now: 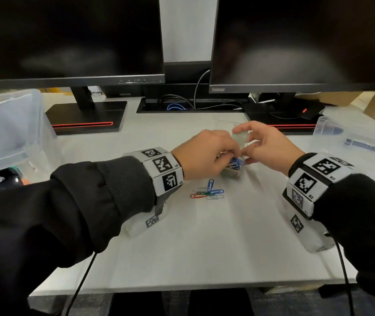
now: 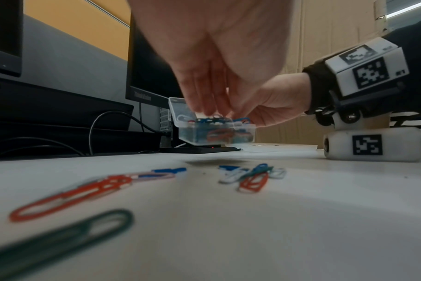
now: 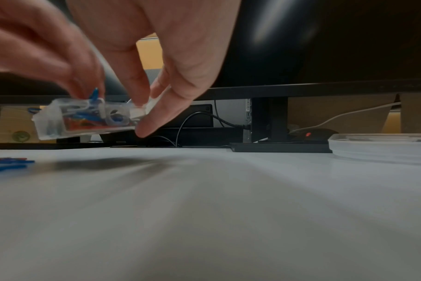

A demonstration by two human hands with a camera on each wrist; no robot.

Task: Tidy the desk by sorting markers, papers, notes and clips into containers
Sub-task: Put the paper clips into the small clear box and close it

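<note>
A small clear clip box [image 1: 233,171] [image 2: 215,136] [image 3: 82,121] with its hinged lid up is held a little above the white desk, full of coloured paper clips. My right hand [image 1: 264,144] [image 2: 272,106] [image 3: 156,114] grips the box by its side and lid. My left hand [image 1: 207,156] [image 2: 212,91] reaches down into the box, its fingertips pinching blue clips [image 3: 94,95] at the top. A loose pile of red, blue, green and white paper clips [image 1: 208,192] [image 2: 250,175] lies on the desk just in front of the box.
Two dark monitors [image 1: 68,37] stand at the back with their bases and cables. A large clear bin [image 1: 6,131] sits at the left, and a clear container with a lid [image 1: 350,133] [image 3: 382,144] at the right. More clips [image 2: 67,197] lie near my left wrist.
</note>
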